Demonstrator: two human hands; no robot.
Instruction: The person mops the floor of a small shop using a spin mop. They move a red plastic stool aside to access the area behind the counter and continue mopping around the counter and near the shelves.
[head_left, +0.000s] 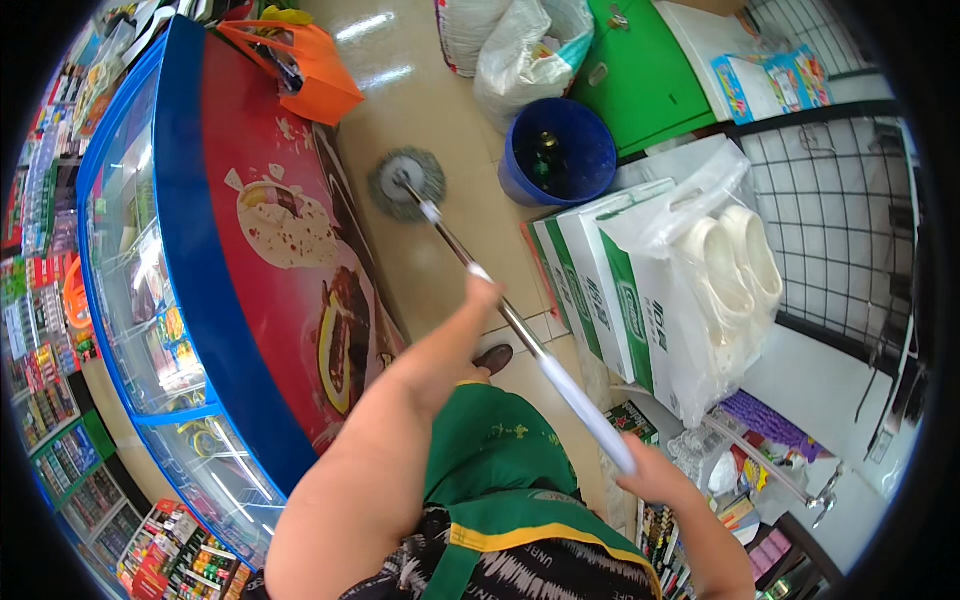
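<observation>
A spin mop (408, 183) with a round grey-green fringe rests on the beige tiled floor, its pole running diagonally down toward me. My left hand (484, 292) grips the metal part of the pole, near a white collar. Lower down, my right hand (651, 471) is closed around the end of the pole's white sleeve (585, 409). The mop head lies between an ice-cream chest freezer (255, 225) with a red printed side and a blue bucket (559, 150) holding a dark green bottle. A green apron (502, 442) covers my front, and one dark shoe (495, 359) shows beneath.
An orange bag (319, 75) hangs at the freezer's far end. White sacks (517, 64) and a green metal cabinet (645, 75) stand beyond the bucket. To the right, upright white-and-green cartons (585, 285) adjoin a plastic bag with white clogs (720, 277). A tap (823, 496) juts out lower right.
</observation>
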